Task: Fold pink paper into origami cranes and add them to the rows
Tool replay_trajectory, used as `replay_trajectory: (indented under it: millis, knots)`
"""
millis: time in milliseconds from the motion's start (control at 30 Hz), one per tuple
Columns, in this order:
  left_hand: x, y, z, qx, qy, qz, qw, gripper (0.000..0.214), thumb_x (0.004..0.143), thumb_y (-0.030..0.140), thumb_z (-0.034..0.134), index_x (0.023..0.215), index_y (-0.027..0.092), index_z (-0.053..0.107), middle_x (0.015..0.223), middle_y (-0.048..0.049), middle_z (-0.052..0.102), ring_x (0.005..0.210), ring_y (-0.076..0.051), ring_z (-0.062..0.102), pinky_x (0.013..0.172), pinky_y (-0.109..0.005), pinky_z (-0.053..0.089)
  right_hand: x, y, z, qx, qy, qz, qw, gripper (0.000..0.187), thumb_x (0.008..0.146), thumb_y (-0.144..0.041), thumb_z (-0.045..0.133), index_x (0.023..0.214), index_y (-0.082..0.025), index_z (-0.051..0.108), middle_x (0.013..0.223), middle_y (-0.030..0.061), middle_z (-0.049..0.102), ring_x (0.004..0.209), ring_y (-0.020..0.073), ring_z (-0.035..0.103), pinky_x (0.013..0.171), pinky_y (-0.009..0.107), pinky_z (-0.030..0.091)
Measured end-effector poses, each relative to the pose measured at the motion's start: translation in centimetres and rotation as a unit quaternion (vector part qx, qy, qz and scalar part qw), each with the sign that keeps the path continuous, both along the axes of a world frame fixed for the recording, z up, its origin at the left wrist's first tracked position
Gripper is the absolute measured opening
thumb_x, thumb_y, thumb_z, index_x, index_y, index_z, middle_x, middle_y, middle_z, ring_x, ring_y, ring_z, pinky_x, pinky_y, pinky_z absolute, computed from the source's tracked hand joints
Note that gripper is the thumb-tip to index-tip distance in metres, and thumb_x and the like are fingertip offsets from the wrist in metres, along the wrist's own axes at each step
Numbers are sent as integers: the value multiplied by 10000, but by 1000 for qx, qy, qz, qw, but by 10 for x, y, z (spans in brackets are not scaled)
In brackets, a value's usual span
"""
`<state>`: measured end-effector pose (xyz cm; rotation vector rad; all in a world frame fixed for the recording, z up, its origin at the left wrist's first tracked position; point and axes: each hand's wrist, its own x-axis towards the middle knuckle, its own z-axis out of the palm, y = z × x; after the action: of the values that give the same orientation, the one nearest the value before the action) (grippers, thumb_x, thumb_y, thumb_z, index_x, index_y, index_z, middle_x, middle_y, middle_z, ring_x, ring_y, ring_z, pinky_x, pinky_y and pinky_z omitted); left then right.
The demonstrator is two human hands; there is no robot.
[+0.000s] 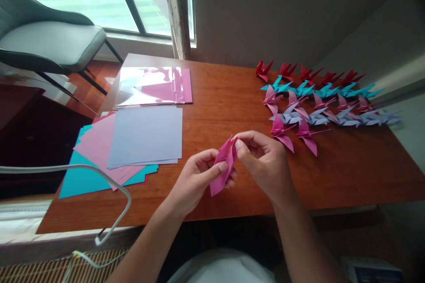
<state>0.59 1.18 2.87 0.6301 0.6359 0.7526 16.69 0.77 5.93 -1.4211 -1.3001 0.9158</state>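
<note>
Clothing [221, 269] nearest; magenta paper [218, 184], seemingly part-folded, held by left hand [196, 177], pinched by right hand [267, 159]; cranes [278, 127] finished, sheets [146, 135] unfolded.

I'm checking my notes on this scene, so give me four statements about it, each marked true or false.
1. The left hand and right hand both touch the folded pink paper. True.
2. The crane row nearest the hands is red. False: that row is two magenta cranes; the red cranes are farthest back.
3. Pale lavender sheets overlap light pink sheets. True.
4. The chair stands right of the table. False: it stands to the left.
</note>
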Motion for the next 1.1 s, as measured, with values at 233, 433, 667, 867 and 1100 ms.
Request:
replay_trajectory:
  millis: [233, 433, 667, 867, 1100]
  knots:
    - [1, -1, 0, -9, -4, 22, 1000, 154, 874, 283, 746, 917, 142, 704, 800, -61, 767, 670, -148, 721, 669, -244, 585, 4, -2, -3, 14, -23, 66, 997, 124, 906, -255, 628, 869, -221, 741, 835, 22, 718, 769, 172, 655, 690, 281, 526]
    - [2, 0, -2, 1, 25, 45, 999, 164, 844, 298, 783, 898, 144, 763, 761, -47, 762, 671, -135, 712, 649, -214, 575, 5, -3, -4, 9, -18, 55, 998, 93, 902, -240, 637, 859, -217, 716, 861, 25, 712, 785, 172, 653, 701, 283, 524]
    - [3, 1, -2, 4, 42, 53, 998, 207, 787, 322, 835, 828, 131, 767, 731, -48, 764, 637, -121, 695, 614, -190, 567, 2, -6, -9, 9, 24, 36, 999, 81, 890, -186, 641, 845, -213, 703, 827, 8, 682, 762, 158, 624, 690, 278, 504]
    - [4, 1, -3, -6, 55, 68, 996, 245, 747, 347, 862, 802, 128, 767, 720, -41, 762, 610, -112, 688, 586, -182, 558, -4, -8, -11, -11, 65, 29, 997, 78, 925, -250, 634, 905, -225, 705, 882, 14, 696, 805, 163, 644, 701, 281, 506]
    - [5, 0, -5, -2, 50, 96, 994, 219, 744, 322, 867, 830, 138, 787, 706, -17, 749, 610, -101, 690, 596, -173, 557, -5, -11, -12, -6, -25, 31, 999, 85, 879, -293, 714, 859, -213, 694, 819, 9, 654, 737, 158, 597, 659, 293, 490]
